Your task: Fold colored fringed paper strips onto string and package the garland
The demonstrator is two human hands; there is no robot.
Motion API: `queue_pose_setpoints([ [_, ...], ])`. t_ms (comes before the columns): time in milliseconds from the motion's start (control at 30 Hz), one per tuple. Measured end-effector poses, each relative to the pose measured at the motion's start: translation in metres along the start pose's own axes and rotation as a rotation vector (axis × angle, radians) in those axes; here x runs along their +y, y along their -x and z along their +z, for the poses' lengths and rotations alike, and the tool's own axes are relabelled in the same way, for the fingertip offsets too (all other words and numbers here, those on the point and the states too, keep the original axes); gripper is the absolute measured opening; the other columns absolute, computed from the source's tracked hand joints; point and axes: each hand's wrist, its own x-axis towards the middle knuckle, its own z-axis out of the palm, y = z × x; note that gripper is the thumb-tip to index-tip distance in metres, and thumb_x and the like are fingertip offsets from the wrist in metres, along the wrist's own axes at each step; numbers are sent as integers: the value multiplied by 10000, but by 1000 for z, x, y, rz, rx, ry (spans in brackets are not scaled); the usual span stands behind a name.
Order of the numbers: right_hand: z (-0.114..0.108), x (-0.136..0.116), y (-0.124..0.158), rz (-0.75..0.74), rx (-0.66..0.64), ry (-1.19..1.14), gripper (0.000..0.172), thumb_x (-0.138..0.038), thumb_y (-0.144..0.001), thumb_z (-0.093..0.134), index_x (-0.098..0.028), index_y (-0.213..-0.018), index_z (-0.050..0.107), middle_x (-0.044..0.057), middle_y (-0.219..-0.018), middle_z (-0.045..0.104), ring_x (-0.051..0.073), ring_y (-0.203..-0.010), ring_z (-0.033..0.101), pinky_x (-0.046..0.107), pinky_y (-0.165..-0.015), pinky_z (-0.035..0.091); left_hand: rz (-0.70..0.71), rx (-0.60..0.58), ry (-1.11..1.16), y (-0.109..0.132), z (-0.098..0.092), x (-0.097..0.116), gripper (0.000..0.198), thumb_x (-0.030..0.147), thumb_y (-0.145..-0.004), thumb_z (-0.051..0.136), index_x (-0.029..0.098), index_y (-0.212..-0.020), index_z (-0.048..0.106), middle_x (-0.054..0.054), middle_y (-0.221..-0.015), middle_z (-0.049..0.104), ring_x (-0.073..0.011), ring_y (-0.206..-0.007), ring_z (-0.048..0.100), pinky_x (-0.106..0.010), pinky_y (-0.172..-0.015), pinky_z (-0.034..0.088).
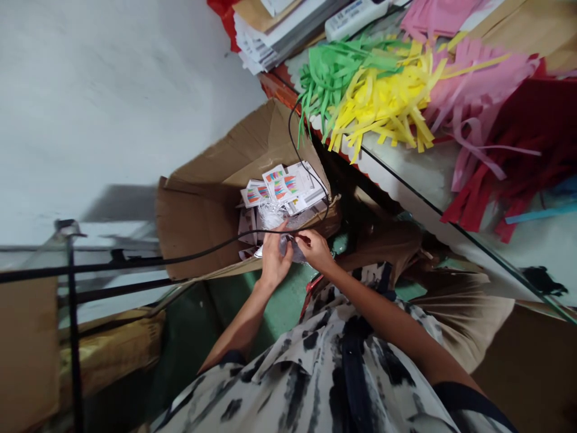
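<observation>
An open cardboard box (202,210) stands on the floor, tilted, with several clear packets carrying colourful printed cards (282,186) piled inside. My left hand (274,257) and my right hand (315,249) meet at the box's near edge. Both are closed on a small clear plastic packet (291,248) held between them; its contents are hard to make out. A black cable (193,255) runs across in front of the box, just above my hands.
A glass-topped table (419,180) at the right carries green (333,72), yellow (383,102), pink (478,90) and red (532,156) fringed paper strips, a paper stack (274,30) and a white remote (356,18). A metal frame (72,313) and cardboard stand at left. The wall is white.
</observation>
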Motion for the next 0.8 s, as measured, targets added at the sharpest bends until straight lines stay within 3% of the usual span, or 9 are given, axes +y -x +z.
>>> queue_pose_setpoints([
  [233, 1, -9, 0, 3, 6, -53, 149, -320, -916, 615, -236, -865, 727, 39, -898, 740, 193, -834, 663, 311, -831, 524, 8, 8, -17, 0, 1, 1, 406, 242, -1022, 571, 191, -1423, 611, -138, -1323, 711, -268, -1253, 629, -445, -1116, 496],
  [400, -11, -19, 8, 4, 15, -131, 170, -360, -903, 629, -224, -839, 709, 50, -885, 685, 194, -797, 611, 325, -791, 518, 45, 7, -25, -2, 2, 4, 259, 243, -1036, 565, 203, -1225, 739, -106, -1217, 747, -259, -1178, 642, -428, -1063, 506],
  [533, -29, -44, 22, -8, -93, -241, 207, -423, -921, 631, -230, -853, 663, 55, -948, 688, 208, -909, 650, 332, -845, 532, 19, 37, -21, -3, 3, 3, 220, 281, -1037, 595, 201, -1152, 764, -99, -1150, 758, -253, -1124, 659, -409, -1009, 520],
  [633, -64, -64, 48, -25, -252, -332, 277, -488, -999, 571, -249, -870, 627, 33, -907, 702, 205, -898, 690, 348, -859, 558, 12, 47, -26, -5, 4, 0, 216, 290, -1053, 573, 197, -1117, 757, -100, -1108, 763, -252, -1090, 671, -401, -971, 524],
  [700, -100, -66, 79, 70, -314, -437, 298, -520, -1022, 561, -270, -861, 583, 4, -757, 615, 188, -723, 644, 342, -727, 549, 8, 58, -36, -8, 6, -3, 209, 280, -1053, 562, 204, -1097, 752, -102, -1102, 758, -255, -1086, 673, -403, -967, 522],
  [733, -122, -62, 100, 162, -307, -477, 282, -533, -1010, 589, -285, -875, 581, -6, -712, 560, 180, -645, 595, 334, -639, 516, 5, 64, -40, -9, 7, -4, 201, 273, -1050, 562, 213, -1087, 750, -100, -1101, 755, -256, -1084, 673, -404, -966, 521],
  [800, -168, -44, 150, 324, -127, -444, 255, -560, -961, 643, -319, -888, 608, -1, -675, 499, 180, -546, 507, 337, -509, 424, 2, 72, -45, -12, 9, -7, 187, 261, -1041, 567, 236, -1076, 749, -92, -1095, 752, -256, -1082, 674, -403, -962, 521],
])
